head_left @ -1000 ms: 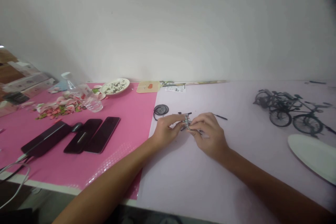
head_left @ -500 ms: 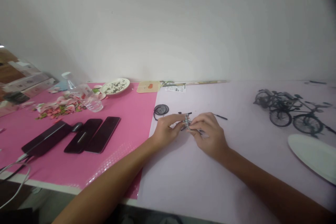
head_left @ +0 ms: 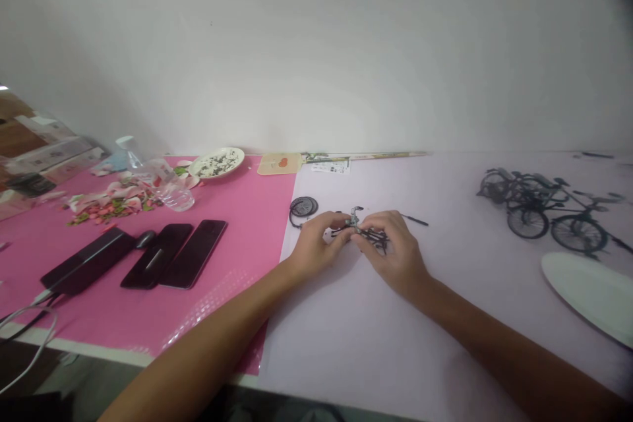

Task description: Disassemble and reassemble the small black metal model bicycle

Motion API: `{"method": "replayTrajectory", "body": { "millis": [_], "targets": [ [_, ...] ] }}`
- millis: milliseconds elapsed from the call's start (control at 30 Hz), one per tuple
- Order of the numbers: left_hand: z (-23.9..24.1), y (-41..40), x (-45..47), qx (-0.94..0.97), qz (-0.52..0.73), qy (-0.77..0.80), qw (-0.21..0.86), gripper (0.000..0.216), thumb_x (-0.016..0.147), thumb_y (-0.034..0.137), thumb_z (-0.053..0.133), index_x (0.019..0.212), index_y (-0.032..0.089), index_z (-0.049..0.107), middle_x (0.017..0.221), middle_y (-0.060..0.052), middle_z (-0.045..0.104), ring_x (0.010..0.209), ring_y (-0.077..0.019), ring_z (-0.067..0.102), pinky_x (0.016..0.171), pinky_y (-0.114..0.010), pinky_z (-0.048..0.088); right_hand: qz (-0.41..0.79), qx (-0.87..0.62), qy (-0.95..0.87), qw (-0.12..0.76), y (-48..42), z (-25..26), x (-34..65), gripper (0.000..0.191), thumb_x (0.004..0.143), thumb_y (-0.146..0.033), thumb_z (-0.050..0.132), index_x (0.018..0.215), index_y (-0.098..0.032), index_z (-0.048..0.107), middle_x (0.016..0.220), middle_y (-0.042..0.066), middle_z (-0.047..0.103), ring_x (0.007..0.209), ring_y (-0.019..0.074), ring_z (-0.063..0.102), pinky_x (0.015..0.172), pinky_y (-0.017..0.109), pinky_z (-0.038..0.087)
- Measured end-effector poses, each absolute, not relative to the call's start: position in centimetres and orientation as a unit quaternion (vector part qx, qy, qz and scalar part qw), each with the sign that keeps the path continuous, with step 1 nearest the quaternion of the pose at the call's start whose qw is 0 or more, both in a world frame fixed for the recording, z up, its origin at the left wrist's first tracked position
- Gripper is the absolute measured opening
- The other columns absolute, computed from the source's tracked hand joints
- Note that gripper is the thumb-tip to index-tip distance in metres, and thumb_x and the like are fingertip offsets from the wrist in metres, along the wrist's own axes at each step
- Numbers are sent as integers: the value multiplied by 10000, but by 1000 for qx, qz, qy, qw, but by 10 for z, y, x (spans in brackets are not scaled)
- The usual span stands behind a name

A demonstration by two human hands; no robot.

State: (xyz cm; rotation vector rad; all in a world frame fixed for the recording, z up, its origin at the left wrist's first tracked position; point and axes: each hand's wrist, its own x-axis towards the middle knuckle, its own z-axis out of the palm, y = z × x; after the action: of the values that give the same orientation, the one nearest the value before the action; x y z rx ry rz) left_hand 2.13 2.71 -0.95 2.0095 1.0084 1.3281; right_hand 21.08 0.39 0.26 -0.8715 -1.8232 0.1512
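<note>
Over the pale table, my left hand (head_left: 316, 242) and my right hand (head_left: 398, 247) meet with fingertips pinched on a small grey and black model bicycle frame (head_left: 355, 219). Its grey end stands up between the fingers, while thin dark bars (head_left: 380, 237) show beneath my right fingers. The fingers hide much of it. Just beyond my left hand lie small black spoked wheels (head_left: 303, 206), with a thin black ring beside them. A black screwdriver-like rod (head_left: 415, 219) rests past my right hand.
Assembled model bicycles (head_left: 548, 211) stand at the right, behind a white plate (head_left: 593, 297). On the pink cover at left are two phones (head_left: 192, 254), a black box-like device (head_left: 88, 260), a water bottle (head_left: 158, 175) and petals (head_left: 111, 201). A yellow fly swatter (head_left: 279, 163) lies by the wall.
The held piece has turned between my fingers, so its grey end now points up and more dark bars show under my right hand. Both hands have stayed nearly in place.
</note>
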Motion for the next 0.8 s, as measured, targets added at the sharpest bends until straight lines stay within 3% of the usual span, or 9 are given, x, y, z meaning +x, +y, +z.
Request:
{"method": "replayTrajectory", "body": {
  "millis": [233, 367, 433, 567, 800],
  "targets": [
    [-4, 28, 26, 665, 499, 411, 373, 307, 957, 411, 696, 1146, 170, 716, 1015, -93, 768, 903, -194, 716, 809, -296, 565, 135, -455, -703, 529, 8, -8, 212, 421, 903, -362, 787, 1234, -246, 553, 1108, 70, 656, 1009, 255, 657, 857, 407, 536],
    [-3, 29, 27, 623, 492, 403, 455, 353, 963, 458, 678, 1161, 166, 657, 841, -52, 725, 790, -173, 705, 740, -277, 546, 153, -472, -718, 488, 10, -3, 215, 130, 1013, -360, 640, 986, -235, 665, 952, 46, 694, 859, 220, 642, 763, 363, 514],
    [-3, 30, 27, 604, 490, 392, 492, 362, 955, 497, 674, 1099, 167, 634, 771, -20, 671, 702, -143, 656, 673, -253, 517, 167, -474, -723, 474, 11, -1, 215, 238, 1036, -373, 601, 861, -227, 668, 850, 34, 691, 776, 209, 620, 715, 350, 498],
    [-2, 31, 27, 573, 473, 380, 551, 383, 929, 555, 677, 992, 187, 593, 715, 28, 571, 607, -93, 530, 574, -212, 429, 196, -476, -714, 474, 10, 0, 214, 286, 1037, -419, 603, 844, -222, 675, 812, 26, 690, 743, 204, 621, 690, 338, 495],
    [-1, 31, 27, 543, 467, 372, 591, 360, 912, 528, 696, 986, 198, 571, 657, 47, 531, 573, -89, 495, 560, -214, 386, 191, -462, -725, 473, 10, -2, 214, 301, 1040, -406, 593, 807, -225, 654, 790, 23, 669, 727, 200, 600, 695, 343, 480]
  ]
}}
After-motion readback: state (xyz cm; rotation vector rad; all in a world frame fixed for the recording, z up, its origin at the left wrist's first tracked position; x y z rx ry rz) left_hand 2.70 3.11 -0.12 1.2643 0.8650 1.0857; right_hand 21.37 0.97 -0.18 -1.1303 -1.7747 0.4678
